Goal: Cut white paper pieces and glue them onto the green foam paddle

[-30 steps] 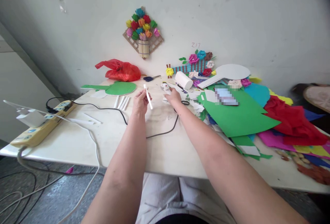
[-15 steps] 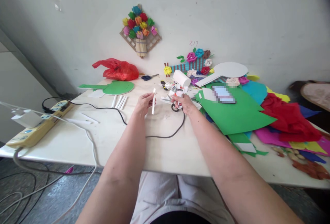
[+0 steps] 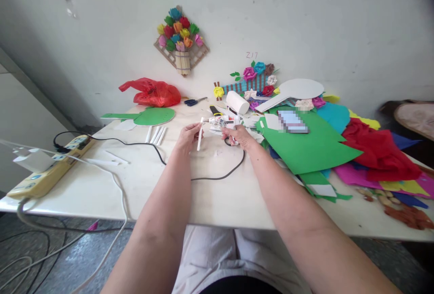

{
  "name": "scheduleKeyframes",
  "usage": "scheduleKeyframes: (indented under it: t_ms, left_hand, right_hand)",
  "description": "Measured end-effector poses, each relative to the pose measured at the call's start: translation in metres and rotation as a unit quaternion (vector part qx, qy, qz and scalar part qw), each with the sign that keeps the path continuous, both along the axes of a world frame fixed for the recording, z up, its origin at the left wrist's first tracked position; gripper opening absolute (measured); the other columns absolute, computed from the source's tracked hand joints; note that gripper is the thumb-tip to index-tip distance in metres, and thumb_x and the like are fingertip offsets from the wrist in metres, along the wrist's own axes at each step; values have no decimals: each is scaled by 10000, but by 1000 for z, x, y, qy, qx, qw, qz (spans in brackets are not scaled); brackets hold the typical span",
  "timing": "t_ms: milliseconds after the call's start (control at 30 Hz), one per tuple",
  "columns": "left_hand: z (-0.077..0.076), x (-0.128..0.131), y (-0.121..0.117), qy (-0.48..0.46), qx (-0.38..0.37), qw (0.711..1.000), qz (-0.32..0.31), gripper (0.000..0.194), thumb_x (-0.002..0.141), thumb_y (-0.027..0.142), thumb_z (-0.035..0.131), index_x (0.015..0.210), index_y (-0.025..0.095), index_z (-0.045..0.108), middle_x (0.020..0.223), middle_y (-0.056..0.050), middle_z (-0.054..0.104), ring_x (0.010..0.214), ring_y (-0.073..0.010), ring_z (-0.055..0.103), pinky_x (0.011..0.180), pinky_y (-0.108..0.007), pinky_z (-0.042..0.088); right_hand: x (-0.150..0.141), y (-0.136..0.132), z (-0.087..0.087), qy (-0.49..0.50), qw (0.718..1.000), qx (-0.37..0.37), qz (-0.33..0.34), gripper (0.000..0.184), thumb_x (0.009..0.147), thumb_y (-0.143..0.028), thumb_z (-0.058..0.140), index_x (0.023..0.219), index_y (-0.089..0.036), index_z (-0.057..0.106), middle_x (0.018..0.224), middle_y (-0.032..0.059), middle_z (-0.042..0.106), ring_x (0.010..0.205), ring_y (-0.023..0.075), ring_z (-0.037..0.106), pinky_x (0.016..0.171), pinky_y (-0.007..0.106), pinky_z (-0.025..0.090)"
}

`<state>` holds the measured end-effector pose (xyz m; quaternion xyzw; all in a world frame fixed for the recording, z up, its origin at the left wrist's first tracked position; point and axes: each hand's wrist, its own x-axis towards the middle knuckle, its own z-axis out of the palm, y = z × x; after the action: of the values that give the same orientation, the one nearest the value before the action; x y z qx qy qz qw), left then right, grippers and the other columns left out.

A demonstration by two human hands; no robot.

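Note:
My left hand (image 3: 190,137) pinches a thin white paper tube (image 3: 200,137), held nearly upright over the table. In my right hand (image 3: 240,136) is a white hot glue gun (image 3: 225,119), my fingers wrapped round its handle. Its nozzle points left and comes close to the upper part of the tube; whether they touch I cannot tell. From the handle a black cord (image 3: 220,178) loops down across the table. Several similar white paper tubes (image 3: 158,135) lie to the left of my left hand.
A yellow power strip (image 3: 50,167) with plugs and cables sits at the left edge. Further back are a red plastic bag (image 3: 151,93), a green paddle-shaped piece (image 3: 154,116) and blue-handled scissors (image 3: 195,101). Green sheets (image 3: 305,145), a phone (image 3: 292,121) and red cloth-like material (image 3: 376,149) crowd the right.
My right hand has lifted the glue gun from the table, swung right, and turned its nozzle toward the tube. My left hand has moved slightly right, bringing the tube more upright.

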<state>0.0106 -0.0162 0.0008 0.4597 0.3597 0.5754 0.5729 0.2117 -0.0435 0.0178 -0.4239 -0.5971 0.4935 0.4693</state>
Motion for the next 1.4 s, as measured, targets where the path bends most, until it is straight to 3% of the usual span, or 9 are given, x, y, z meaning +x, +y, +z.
scheduleKeyframes:
  t_ms: [400,1400]
  left_hand:
    - [0,0,0,10,-2,1000,21,394,517,372,785,791,129,639,527,18,548,471,-75,498,479,-194,410]
    - [2,0,-2,16,-1,999,29,366,552,359,766,805,127,639,541,17,547,473,-73,498,472,-190,411]
  right_hand:
    - [1,0,1,-24,1000,6,-10,411,604,-499,704,509,-133,544,464,4,558,292,35,360,290,183,283]
    - [-1,4,-3,-22,1000,-10,-14,392,568,-462,756,554,-147,524,393,-30,506,271,41,356,260,177,258]
